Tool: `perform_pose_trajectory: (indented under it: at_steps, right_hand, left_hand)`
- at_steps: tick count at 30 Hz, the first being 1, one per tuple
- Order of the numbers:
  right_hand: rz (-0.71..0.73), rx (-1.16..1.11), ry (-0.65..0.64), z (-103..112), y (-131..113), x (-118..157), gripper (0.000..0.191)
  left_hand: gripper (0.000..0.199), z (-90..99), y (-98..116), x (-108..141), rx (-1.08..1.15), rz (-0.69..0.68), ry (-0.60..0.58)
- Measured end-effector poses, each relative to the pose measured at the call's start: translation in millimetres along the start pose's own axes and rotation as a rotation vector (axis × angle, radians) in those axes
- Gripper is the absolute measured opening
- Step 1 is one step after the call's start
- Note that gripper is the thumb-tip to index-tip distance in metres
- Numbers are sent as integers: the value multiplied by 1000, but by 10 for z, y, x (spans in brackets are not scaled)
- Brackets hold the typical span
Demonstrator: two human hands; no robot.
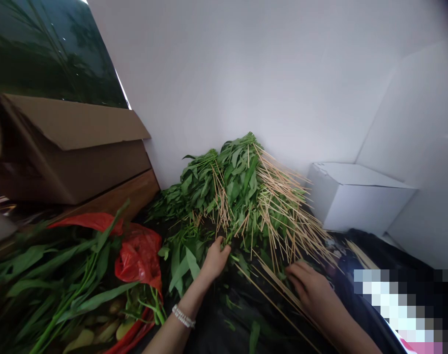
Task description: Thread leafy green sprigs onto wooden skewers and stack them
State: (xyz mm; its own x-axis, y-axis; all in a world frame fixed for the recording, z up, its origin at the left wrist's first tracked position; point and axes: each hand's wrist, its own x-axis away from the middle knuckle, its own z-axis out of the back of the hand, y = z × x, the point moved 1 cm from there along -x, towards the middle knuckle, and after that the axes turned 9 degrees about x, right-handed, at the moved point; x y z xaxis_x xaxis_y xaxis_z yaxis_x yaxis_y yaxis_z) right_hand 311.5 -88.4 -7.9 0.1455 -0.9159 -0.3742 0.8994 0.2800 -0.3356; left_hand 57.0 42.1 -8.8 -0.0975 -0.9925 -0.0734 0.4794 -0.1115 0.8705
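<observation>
My left hand (215, 256), with a beaded bracelet at the wrist, is closed in a pinch on a green stem, whose leaves (185, 268) hang to its left. At the right, my right hand (307, 280) has its fingers curled down beside loose thin wooden sticks (271, 280) on black sheeting (224, 324); its fingertips are partly hidden, so what they hold is unclear. Beyond both hands stands a heap of leafy green bundles (236, 172), with many thin sticks (297, 211) fanning out to the right.
A red plastic bag (138, 255) with long leafy stems (79, 280) and pale roundish items fills the lower left. Behind it is an open cardboard box (87, 167). A white box (367, 201) stands at the right against the white wall (253, 69). A blurred-out object lies at lower right.
</observation>
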Motion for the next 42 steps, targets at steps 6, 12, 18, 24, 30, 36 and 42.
perform_pose_trajectory:
  at_steps: [6, 12, 18, 24, 30, 36, 42]
  right_hand:
    - [4, 42, -137, -174, -376, 25, 20]
    - [83, 373, -108, -638, -627, 226, 35]
    - [115, 376, -99, -560, -546, 210, 41]
    - [86, 362, -115, -434, -398, 282, 35]
    - [113, 372, -82, -473, -463, 285, 30]
    - [31, 429, -61, -406, -348, 77, 26]
    - [-29, 347, -25, -249, -131, 36, 21]
  left_hand:
    - [25, -67, 3, 216, -318, -52, -44]
    - [48, -303, 65, 311, -633, -76, -27]
    - [35, -345, 68, 190, -517, -67, -108]
    - [15, -161, -7, 67, -278, -112, -53]
    - [14, 86, 265, 111, -21, -178, 26]
    - [20, 301, 431, 395, 335, -100, -189]
    - [14, 129, 247, 887, 84, -148, -560]
